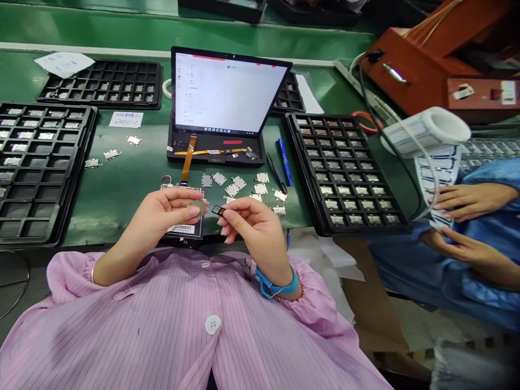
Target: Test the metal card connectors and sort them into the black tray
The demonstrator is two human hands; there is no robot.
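Left hand (162,212) pinches metal plate (199,206), fingers nearly closed | right hand (260,223) pinches black frame (218,210), apparently by one edge | slim hold risks dropping it

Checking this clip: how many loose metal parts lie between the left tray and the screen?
3: one below the paper note, one lower left of it, one beside the left tray. None looks hidden.

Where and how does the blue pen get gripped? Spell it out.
Best from above, finger and thumb on the long sides of the blue pen, across its far half: it is slim, lies flat, and the black tweezers sit close to its near end.
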